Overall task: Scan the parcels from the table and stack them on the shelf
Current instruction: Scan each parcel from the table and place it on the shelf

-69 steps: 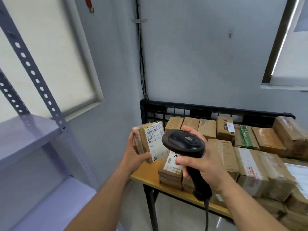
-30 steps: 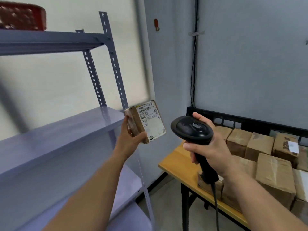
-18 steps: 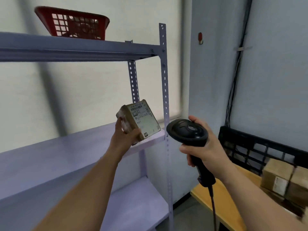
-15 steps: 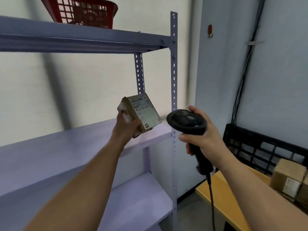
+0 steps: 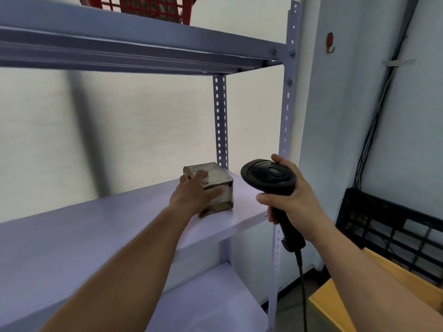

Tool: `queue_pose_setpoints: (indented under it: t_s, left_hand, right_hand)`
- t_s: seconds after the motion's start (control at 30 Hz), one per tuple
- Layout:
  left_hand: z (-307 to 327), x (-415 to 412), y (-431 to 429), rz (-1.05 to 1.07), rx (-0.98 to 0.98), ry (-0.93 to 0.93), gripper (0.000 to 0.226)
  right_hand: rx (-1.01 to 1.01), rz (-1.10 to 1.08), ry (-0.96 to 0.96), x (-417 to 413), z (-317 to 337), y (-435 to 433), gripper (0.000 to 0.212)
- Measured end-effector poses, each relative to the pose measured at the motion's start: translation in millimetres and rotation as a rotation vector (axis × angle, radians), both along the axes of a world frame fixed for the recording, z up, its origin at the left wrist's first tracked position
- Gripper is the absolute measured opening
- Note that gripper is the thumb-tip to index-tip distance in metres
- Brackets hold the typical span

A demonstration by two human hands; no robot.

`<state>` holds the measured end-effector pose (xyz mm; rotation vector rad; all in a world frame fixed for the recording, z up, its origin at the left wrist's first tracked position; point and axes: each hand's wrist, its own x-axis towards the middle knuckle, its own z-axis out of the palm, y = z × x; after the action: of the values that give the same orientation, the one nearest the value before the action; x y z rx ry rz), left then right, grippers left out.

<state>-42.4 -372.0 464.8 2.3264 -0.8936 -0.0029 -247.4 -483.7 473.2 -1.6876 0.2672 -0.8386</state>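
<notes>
mk: Parcel (image 5: 215, 178) is down. Half a second ago it was in the air above the board; now it sits flat on the middle shelf (image 5: 96, 236), near the right end, just beside the rear post (image 5: 221, 121).

jo: Fingers?

mk: Left fingers (image 5: 199, 175) lie close together across the label on top, with the thumb (image 5: 215, 192) along the near side face. Left hand (image 5: 191, 197) grips the near-left corner, and the forearm reaches in over the shelf edge.

jo: Right side?

mk: Right fingers (image 5: 263, 196) are wrapped round the handle of the scanner (image 5: 268, 178), with one digit up on the rim of the head. Right hand (image 5: 294, 202) holds it upright, same grip as before. It's just right of the parcel, in front of the front post (image 5: 287, 104), not touching the parcel. Cable (image 5: 302, 283) hangs down from the handle.

jo: Surroundings?

mk: Red basket (image 5: 148, 8) is on the top board (image 5: 143, 44), and there's a lower board (image 5: 208, 300) under the middle one. Table (image 5: 335, 305) corner shows at lower right, with a black crate (image 5: 374, 203) at its back edge. Wires (image 5: 374, 130) run down the wall above it, and a hook (image 5: 330, 43) sits higher up.
</notes>
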Motion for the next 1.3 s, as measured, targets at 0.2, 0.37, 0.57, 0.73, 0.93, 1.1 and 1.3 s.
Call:
queue_pose_setpoints:
  t_s: [0.2, 0.37, 0.57, 0.73, 0.93, 1.1, 1.3]
  left_hand:
    - [3, 35, -30, 0.043, 0.016, 0.004, 0.063]
    - [2, 59, -61, 0.074, 0.024, -0.013, 0.068]
    - [2, 75, -95, 0.057, 0.011, -0.023, 0.064]
    - [4, 85, -112, 0.049, 0.001, -0.025, 0.061]
    - [1, 91, -119, 0.038, -0.005, 0.006, 0.073]
    - [-4, 71, -106, 0.097, -0.151, -0.06, 0.097]
    - [-11, 24, -86, 0.094, -0.291, -0.191, 0.094]
  right_hand:
    - [0.052, -0.022, -0.029, 32, -5, -19, 0.081]
    - [0.073, -0.05, -0.022, 49, -7, -32, 0.082]
    - [0.076, -0.096, -0.005, 52, -8, -43, 0.081]
    - [0.094, -0.111, 0.001, 46, -7, -49, 0.083]
    - [0.098, -0.112, 0.013, 24, -10, -46, 0.083]
    - [0.089, -0.124, 0.018, 7, -16, -41, 0.082]
    - [0.065, -0.112, 0.039, -25, -26, -31, 0.084]
